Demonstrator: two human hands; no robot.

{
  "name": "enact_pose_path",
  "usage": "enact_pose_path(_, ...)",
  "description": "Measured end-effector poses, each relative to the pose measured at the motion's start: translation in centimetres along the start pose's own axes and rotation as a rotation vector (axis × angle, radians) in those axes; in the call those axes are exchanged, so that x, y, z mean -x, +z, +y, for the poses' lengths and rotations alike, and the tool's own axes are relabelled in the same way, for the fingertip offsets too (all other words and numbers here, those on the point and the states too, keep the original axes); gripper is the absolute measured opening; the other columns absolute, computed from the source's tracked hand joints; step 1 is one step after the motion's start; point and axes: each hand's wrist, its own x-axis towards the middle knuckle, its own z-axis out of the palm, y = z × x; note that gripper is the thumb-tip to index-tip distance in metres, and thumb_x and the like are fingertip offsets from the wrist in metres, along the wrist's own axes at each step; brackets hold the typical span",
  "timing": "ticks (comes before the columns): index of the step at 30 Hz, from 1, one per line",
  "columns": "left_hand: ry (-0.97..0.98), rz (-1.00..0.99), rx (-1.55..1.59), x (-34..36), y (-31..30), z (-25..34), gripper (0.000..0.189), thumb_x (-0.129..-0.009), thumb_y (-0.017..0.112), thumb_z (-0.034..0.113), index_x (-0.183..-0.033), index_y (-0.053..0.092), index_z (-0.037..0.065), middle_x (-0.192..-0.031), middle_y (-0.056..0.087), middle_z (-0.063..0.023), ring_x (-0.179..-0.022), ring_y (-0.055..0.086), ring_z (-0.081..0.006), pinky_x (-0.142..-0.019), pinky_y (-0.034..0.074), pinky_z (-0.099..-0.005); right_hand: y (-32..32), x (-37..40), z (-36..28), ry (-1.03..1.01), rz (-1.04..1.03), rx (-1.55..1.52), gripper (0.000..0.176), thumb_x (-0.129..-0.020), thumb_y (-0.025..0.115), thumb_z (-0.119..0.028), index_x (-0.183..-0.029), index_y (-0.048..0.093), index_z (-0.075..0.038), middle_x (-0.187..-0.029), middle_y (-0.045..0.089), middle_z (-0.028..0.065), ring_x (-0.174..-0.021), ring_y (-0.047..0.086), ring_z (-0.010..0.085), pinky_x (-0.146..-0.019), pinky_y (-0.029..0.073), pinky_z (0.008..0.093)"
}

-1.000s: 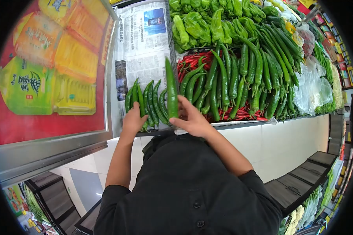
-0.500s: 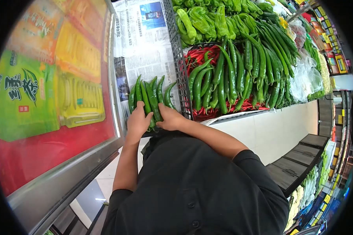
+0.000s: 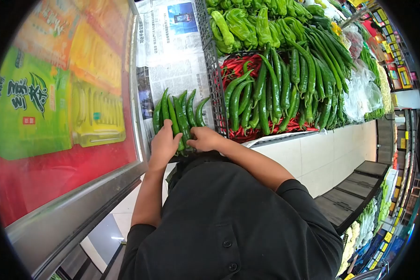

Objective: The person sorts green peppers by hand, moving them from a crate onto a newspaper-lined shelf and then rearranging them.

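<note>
Several long green chili peppers [image 3: 181, 112] lie side by side on newspaper, tips pointing away from me. My left hand [image 3: 163, 142] is closed around the near ends of the peppers on the left, its thumb against a middle one. Close beside it, my right hand [image 3: 205, 139] has its fingers curled at the near end of a middle pepper, thumb and fingertips touching it. The wrist side of that hand passes below the rightmost curved pepper [image 3: 200, 112]. My fingers partly hide the peppers' lower ends.
Newspaper [image 3: 172, 56] lines the space beyond the peppers. A black plastic crate wall [image 3: 213, 70] separates it from piled green chilies [image 3: 277, 93], red chilies [image 3: 242, 65] and light green peppers [image 3: 242, 28]. On the left stands a metal-framed case [image 3: 142, 93] with drink pictures. Plastic bags [image 3: 361, 88] lie right.
My right hand's index finger has curled in from its straighter position, and the hand has shifted slightly. The left hand and the peppers have barely moved.
</note>
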Motion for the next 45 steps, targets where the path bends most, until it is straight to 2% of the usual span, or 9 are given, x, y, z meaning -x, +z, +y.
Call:
enact_pose_path(2,-0.007,-0.008,-0.001,0.0,0.1,0.0,0.049,-0.087,0.076,0.021,-0.121,0.044,0.004,-0.076,0.062,-0.0183,-0.076,0.065,-0.0422,-0.066,0.048,-0.0512,-0.4,0.1,-0.1,0.002,-0.026,-0.010,0.044,-0.087,0.072,-0.038,-0.096,0.065,0.005,-0.092,0.071,0.0247,-0.089,0.069,0.0418,-0.079,0.054,0.0472)
enact_pose_path(5,-0.097,-0.118,-0.014,0.0,-1.2,1.5,0.048,-0.088,0.073,0.023,-0.119,0.042,0.003,-0.104,0.066,-0.0261,-0.099,0.064,-0.0478,-0.079,0.051,-0.0549,-0.2,0.0,0.3,-0.036,-0.016,0.027,0.044,-0.087,0.071,-0.038,-0.096,0.066,0.005,-0.093,0.071,0.0247,-0.090,0.069,0.0425,-0.080,0.054,0.0478)
enact_pose_path(18,-0.125,-0.090,-0.092,0.1,-1.2,2.1,0.047,-0.087,0.075,0.026,-0.119,0.047,0.005,-0.076,0.065,-0.0195,-0.078,0.067,-0.0435,-0.068,0.049,-0.0525,-2.8,2.2,-0.1,-0.149,0.000,0.105,0.044,-0.089,0.070,-0.037,-0.104,0.067,0.004,-0.093,0.072,0.0242,-0.090,0.070,0.0428,-0.081,0.055,0.0486)
enact_pose_path(22,-0.110,-0.040,-0.063,-0.2,-2.4,4.2,0.039,-0.088,0.074,0.024,-0.114,0.052,0.004,-0.069,0.061,-0.0170,-0.067,0.064,-0.0372,-0.062,0.048,-0.0472,-8.7,7.3,-0.6,-0.279,0.210,-0.339,0.036,-0.091,0.071,-0.027,-0.111,0.065,0.002,-0.089,0.072,0.0187,-0.081,0.072,0.0306,-0.075,0.056,0.0402)
enact_pose_path(25,-0.002,-0.046,0.029,-1.9,-3.2,7.3,0.032,-0.089,0.072,0.020,-0.109,0.055,0.003,-0.064,0.057,-0.0140,-0.061,0.060,-0.0316,-0.060,0.047,-0.0435,-13.8,11.7,-0.2,-0.172,0.390,-0.456,0.029,-0.094,0.071,-0.020,-0.113,0.064,0.001,-0.086,0.072,0.0099,-0.077,0.068,0.0163,-0.072,0.055,0.0336)
enact_pose_path(31,0.361,-0.108,0.224,-7.1,-1.1,17.6,0.026,-0.089,0.071,0.016,-0.106,0.057,0.002,-0.079,0.061,-0.0157,-0.068,0.062,-0.0292,-0.065,0.050,-0.0401,-17.3,16.6,4.0,-0.062,0.631,-0.510,0.029,-0.094,0.069,-0.019,-0.112,0.064,0.003,-0.091,0.070,0.0095,-0.083,0.066,0.0160,-0.077,0.053,0.0323)
enact_pose_path(33,0.494,-0.120,0.226,-9.7,1.1,19.8,0.024,-0.091,0.071,0.013,-0.107,0.058,0.002,-0.080,0.064,-0.0103,-0.065,0.060,-0.0178,-0.062,0.049,-0.0338,-17.3,18.0,4.4,-0.063,0.692,-0.509,0.029,-0.093,0.069,-0.019,-0.110,0.065,0.004,-0.090,0.071,0.0131,-0.083,0.069,0.0198,-0.077,0.054,0.0345)
enact_pose_path(40,0.332,-0.143,0.054,-15.7,6.3,24.9,0.037,-0.088,0.072,0.029,-0.102,0.051,0.002,-0.091,0.068,-0.0221,-0.088,0.067,-0.0441,-0.078,0.052,-0.0508,-16.2,22.0,6.7,-0.079,0.638,-0.660,0.028,-0.095,0.068,-0.016,-0.116,0.063,0.002,-0.091,0.066,0.0038,-0.082,0.061,0.0097,-0.075,0.051,0.0275)
enact_pose_path(45,0.266,-0.123,-0.112,-16.4,6.6,26.9,0.046,-0.086,0.072,0.033,-0.107,0.050,-0.001,-0.097,0.069,-0.0300,-0.094,0.067,-0.0471,-0.083,0.053,-0.0538,-16.5,23.0,8.8,-0.068,0.637,-0.682,0.029,-0.094,0.067,-0.017,-0.114,0.063,0.003,-0.090,0.068,0.0088,-0.082,0.064,0.0153,-0.077,0.053,0.0316)
